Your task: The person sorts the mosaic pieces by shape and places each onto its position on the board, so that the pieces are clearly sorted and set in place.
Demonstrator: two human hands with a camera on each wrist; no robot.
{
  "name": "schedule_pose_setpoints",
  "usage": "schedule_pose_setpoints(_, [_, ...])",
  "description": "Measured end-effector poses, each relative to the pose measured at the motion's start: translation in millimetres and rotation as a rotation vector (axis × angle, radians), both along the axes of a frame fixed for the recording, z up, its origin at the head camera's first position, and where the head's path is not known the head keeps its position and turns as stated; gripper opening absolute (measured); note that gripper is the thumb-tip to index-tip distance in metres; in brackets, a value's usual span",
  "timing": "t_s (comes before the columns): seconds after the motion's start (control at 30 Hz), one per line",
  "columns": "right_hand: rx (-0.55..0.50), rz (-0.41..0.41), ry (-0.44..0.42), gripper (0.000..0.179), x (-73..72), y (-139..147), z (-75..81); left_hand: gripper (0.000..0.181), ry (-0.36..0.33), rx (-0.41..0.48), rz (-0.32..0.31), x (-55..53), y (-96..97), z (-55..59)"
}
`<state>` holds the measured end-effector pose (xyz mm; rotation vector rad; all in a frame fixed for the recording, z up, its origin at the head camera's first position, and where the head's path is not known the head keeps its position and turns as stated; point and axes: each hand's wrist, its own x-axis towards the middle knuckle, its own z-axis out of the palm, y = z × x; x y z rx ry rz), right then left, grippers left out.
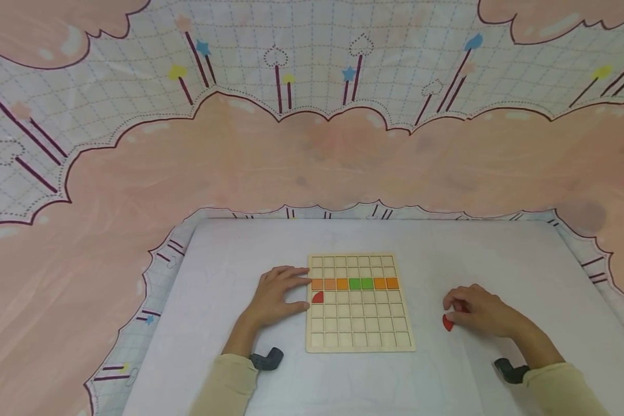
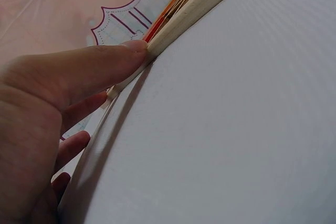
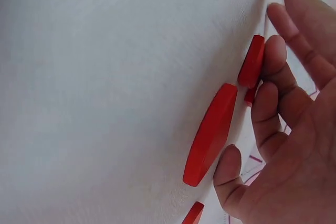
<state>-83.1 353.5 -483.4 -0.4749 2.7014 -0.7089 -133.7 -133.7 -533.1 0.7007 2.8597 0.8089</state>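
Note:
A square wooden grid board (image 1: 364, 351) lies on the white table. One of its rows holds orange, peach and green square tiles (image 1: 361, 283), and a red quarter-round piece (image 1: 318, 297) sits in the leftmost cell just below. My left hand (image 1: 275, 294) touches the board's left edge with straight, spread fingers; the left wrist view has the thumb (image 2: 105, 69) against that edge. To the right of the board, my right hand (image 1: 481, 312) hovers low over several red pieces, its fingers loosely bent. One red piece (image 1: 448, 323) shows beside the thumb; a larger one (image 3: 211, 135) lies near the fingertips (image 3: 229, 162).
The white tabletop (image 1: 249, 242) extends around the board. Behind and beside it hangs a pink and white patterned cloth (image 1: 312, 156). Dark wrist-worn devices stick out by the left sleeve (image 1: 267, 359) and the right sleeve (image 1: 511, 371).

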Motion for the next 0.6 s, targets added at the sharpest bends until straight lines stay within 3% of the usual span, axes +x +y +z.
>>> schedule_pose_setpoints(0.3, [-0.016, -0.055, -0.141, 0.033, -0.9, 1.3, 1.3, 0.056, 0.002, 0.006, 0.005, -0.2, 0.1, -1.1])
schedule_pose_setpoints(0.6, [0.006, -0.068, -0.069, 0.026, -1.7, -3.8, -2.6, 0.056, 0.0, 0.013, 0.006, 0.0, -0.2, -2.1])
